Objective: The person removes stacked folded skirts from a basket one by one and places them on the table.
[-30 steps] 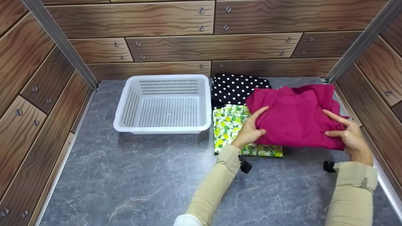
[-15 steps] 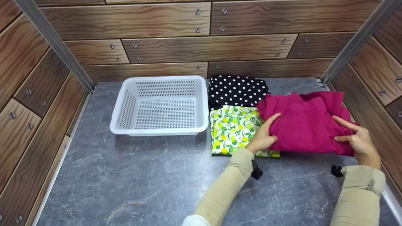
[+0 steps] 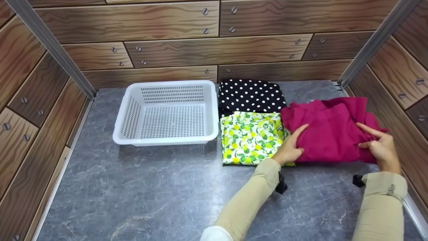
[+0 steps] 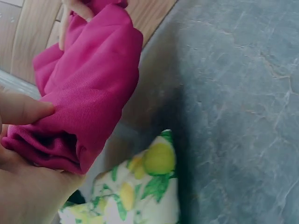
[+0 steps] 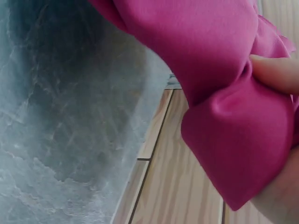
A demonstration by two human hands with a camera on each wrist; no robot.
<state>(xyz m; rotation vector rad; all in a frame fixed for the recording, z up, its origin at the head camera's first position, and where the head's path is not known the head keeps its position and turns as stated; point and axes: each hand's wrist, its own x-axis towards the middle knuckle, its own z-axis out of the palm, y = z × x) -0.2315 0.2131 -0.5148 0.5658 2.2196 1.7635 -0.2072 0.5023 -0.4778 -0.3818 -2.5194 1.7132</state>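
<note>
Both hands grip a folded magenta cloth (image 3: pixel 329 134) by its two sides, at the right of the head view. My left hand (image 3: pixel 289 149) has its thumb and index finger on top of the left side, the other fingers hidden beneath. On the opposite side my right hand (image 3: pixel 383 147) pinches the cloth the same way. In the left wrist view the magenta cloth (image 4: pixel 93 93) is a thick, layered bundle over the palm, above a corner of the lemon-print cloth (image 4: pixel 140 186). A loose flap of the magenta cloth (image 5: pixel 238 135) hangs by the right hand in the right wrist view.
A white perforated plastic basket (image 3: pixel 167 140) stands left of the cloths. Beside it lie a folded black polka-dot cloth (image 3: pixel 250 95) and, nearer, a folded lemon-print cloth (image 3: pixel 250 139), on a grey marbled table (image 3: pixel 133 201). Wood-patterned walls (image 3: pixel 167 50) enclose the back and sides.
Both hands have carried the magenta cloth rightward and slightly nearer, uncovering more of the lemon-print and polka-dot cloths. The head view has shifted a little too.
</note>
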